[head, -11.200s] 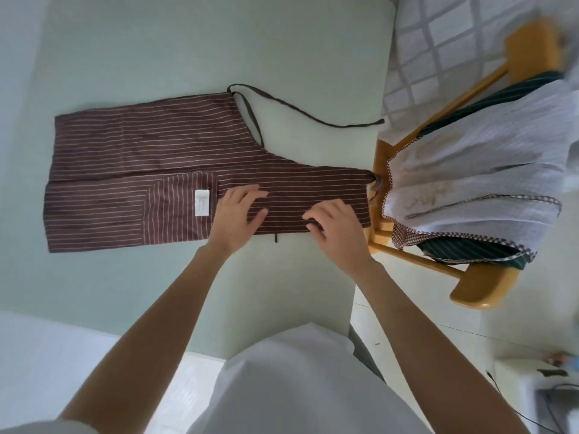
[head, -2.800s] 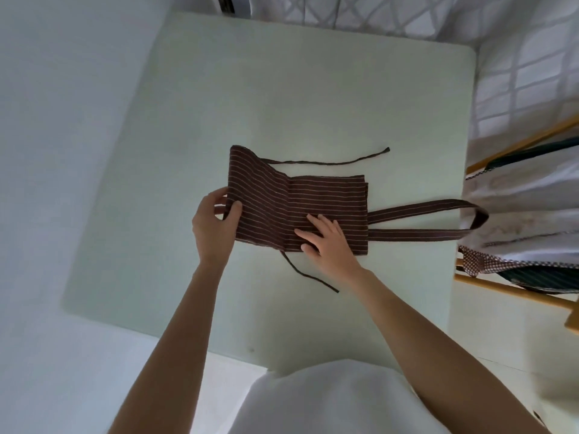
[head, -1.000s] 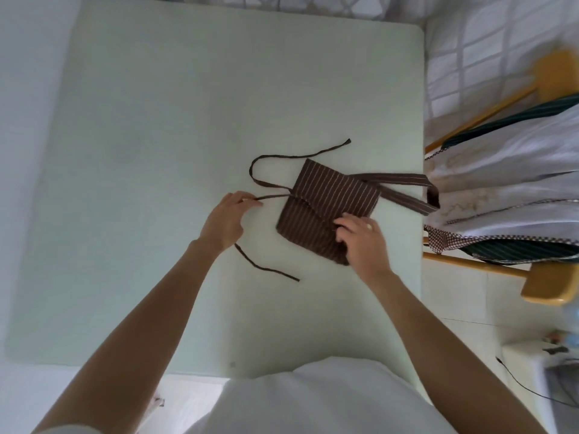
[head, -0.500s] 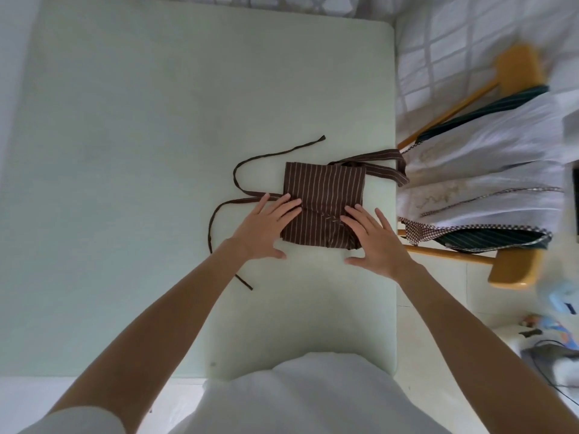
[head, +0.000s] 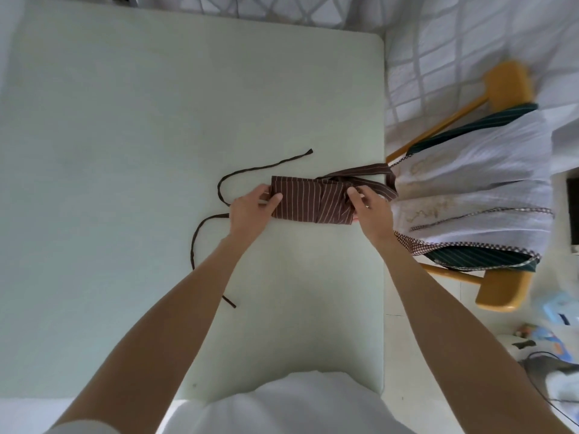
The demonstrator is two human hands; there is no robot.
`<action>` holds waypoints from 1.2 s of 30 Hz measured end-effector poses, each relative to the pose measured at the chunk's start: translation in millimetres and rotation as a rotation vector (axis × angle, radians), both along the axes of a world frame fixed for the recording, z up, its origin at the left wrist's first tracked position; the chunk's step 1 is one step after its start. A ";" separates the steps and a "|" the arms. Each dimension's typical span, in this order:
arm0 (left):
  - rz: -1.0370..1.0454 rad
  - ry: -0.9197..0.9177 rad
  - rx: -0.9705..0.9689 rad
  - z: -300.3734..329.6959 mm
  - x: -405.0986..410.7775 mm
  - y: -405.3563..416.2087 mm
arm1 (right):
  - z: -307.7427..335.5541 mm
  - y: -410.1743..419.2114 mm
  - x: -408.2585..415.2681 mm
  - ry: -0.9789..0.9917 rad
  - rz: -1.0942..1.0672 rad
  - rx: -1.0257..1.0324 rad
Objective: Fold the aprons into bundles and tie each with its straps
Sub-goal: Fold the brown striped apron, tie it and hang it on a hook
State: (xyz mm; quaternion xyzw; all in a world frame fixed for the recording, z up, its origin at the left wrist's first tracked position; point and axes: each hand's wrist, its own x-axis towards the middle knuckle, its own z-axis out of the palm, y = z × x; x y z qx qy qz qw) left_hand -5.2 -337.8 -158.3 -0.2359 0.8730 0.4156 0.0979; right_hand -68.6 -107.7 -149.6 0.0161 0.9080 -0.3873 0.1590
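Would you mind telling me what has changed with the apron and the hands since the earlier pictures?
The apron, once spread flat, is now a small bundle. Half a second ago both hands lay flat on it; now the left hand grips its left end and the right hand its right end. The thin straps still trail loose on the table, untied; other aprons still hang over the chair.

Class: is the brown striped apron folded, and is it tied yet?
Folded, not tied. The brown striped apron is a compact bundle gripped by the left hand and right hand; its thin straps trail loose on the table.
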 end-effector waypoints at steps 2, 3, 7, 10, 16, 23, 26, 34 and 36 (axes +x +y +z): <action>0.041 -0.027 -0.092 -1.8 -7.0 4.2 | -3.9 -1.0 0.4 -0.041 -0.056 -0.050; 0.067 -0.041 -0.120 -2.6 -11.2 6.1 | -5.5 -1.6 1.6 -0.051 -0.069 -0.050; 0.092 -0.037 -0.165 -1.9 -20.1 8.3 | -9.6 -6.9 11.9 -0.025 -0.131 0.051; 0.005 -0.032 -0.203 -2.9 -6.6 3.3 | -9.9 -8.2 34.7 -0.002 -0.192 0.009; -0.065 0.107 -0.291 -12.8 33.3 8.6 | -12.2 -11.2 82.2 -0.023 -0.213 0.075; -0.476 0.449 -0.520 -10.4 44.0 29.8 | -4.1 -19.3 65.9 0.490 0.450 0.275; -0.510 0.280 -0.554 -21.6 55.6 25.1 | -10.8 -14.1 64.7 0.368 0.543 0.328; 0.033 0.240 -0.255 -8.7 70.5 32.2 | -7.8 -9.3 61.5 0.079 0.405 0.235; 0.312 0.127 0.051 -0.8 84.7 37.7 | -5.0 -10.6 71.2 0.030 0.318 0.193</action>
